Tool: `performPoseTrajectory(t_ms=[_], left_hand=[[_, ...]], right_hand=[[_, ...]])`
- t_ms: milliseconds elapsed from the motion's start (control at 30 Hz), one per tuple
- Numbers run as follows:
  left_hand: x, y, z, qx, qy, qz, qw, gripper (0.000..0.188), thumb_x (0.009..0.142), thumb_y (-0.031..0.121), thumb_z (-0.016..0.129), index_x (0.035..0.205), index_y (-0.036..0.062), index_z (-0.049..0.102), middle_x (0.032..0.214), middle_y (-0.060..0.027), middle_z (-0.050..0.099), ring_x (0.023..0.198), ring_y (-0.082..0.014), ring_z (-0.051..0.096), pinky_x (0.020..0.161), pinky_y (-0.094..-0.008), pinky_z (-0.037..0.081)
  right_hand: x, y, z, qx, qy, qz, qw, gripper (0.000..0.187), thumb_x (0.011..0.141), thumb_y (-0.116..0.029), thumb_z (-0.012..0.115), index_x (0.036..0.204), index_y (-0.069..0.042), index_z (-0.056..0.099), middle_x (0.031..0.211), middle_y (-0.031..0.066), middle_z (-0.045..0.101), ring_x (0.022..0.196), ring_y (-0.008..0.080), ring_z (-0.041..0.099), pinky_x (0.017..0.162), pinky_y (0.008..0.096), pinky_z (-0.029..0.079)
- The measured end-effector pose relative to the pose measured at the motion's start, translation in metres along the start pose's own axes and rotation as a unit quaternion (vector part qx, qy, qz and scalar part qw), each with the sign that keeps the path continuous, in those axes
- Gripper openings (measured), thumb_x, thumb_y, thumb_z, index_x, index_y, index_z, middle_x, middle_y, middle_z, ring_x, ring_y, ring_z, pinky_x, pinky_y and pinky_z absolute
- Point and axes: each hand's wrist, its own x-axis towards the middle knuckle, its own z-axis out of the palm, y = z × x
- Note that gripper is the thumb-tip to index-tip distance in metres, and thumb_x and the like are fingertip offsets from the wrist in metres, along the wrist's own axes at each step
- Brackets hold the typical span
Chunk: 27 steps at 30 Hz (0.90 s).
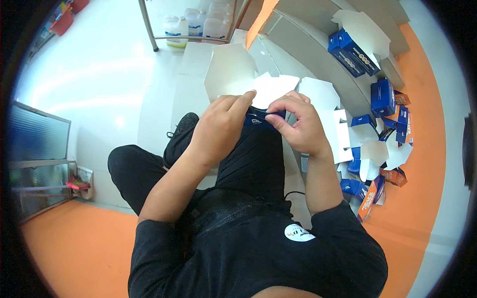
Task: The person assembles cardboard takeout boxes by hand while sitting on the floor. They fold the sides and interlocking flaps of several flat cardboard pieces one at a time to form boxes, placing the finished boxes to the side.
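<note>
A partly unfolded cardboard carton, white inside and dark blue outside, is held in front of me above my lap. My right hand pinches its near blue edge between thumb and curled forefinger. At the left end of the same edge, my left hand is closed on the carton, fingers together and its thumb hidden from view. Between the two hands the blue edge bows a little. A large white flap stands up beyond my left fingers.
Just right of my right hand lies another opened white carton. A heap of blue and orange cartons spreads along the right, with more blue cartons on the step above. Plastic jugs stand under a metal rack at the back.
</note>
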Motion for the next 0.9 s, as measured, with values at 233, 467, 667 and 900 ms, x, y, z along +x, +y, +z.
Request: performPoseTrajectory(t_ms=[233,467,667,900], left_hand=[[-0.002,0.007,0.008,-0.034,-0.003,-0.03,0.999,0.044,0.088,0.001,0.068,0.131,0.0049,0.06,0.108,-0.0152,0.07,0.095,-0.031,0.069,0.079,-0.0385,0.056],[0.002,0.005,0.005,0.03,-0.01,0.046,0.998,0.063,0.078,-0.005,0.064,0.139,0.0052,0.053,0.137,-0.0132,0.056,0.129,-0.0322,0.052,0.108,-0.044,0.041],[0.009,-0.046,-0.014,-0.291,0.145,-0.093,0.941,0.066,0.082,-0.006,0.074,0.142,0.0001,0.045,0.136,-0.0162,0.056,0.119,-0.026,0.058,0.096,-0.0372,0.051],[-0.013,-0.089,-0.02,-0.444,0.077,-0.184,0.873,0.045,0.091,0.016,0.078,0.126,-0.0007,0.054,0.11,-0.0065,0.066,0.102,-0.0154,0.062,0.088,-0.0287,0.049]], right_hand=[[0.001,0.001,-0.002,0.005,0.025,0.011,1.0,0.016,0.086,-0.018,0.076,0.099,-0.01,0.071,0.094,0.0055,0.071,0.098,0.0238,0.061,0.103,0.0402,0.035],[-0.001,-0.004,0.001,0.225,0.07,0.012,0.972,0.054,0.093,-0.014,0.073,0.141,-0.007,0.05,0.111,0.0083,0.071,0.119,0.0145,0.059,0.095,0.0327,0.047],[0.004,0.017,-0.014,0.312,0.427,0.057,0.847,0.033,0.104,-0.019,0.059,0.132,-0.003,0.055,0.13,0.008,0.059,0.112,0.0129,0.056,0.096,0.0289,0.047],[0.004,0.014,0.0,0.45,0.31,0.194,0.815,0.041,0.106,-0.036,0.053,0.136,-0.008,0.059,0.128,0.0068,0.06,0.107,0.015,0.057,0.088,0.0315,0.053]])
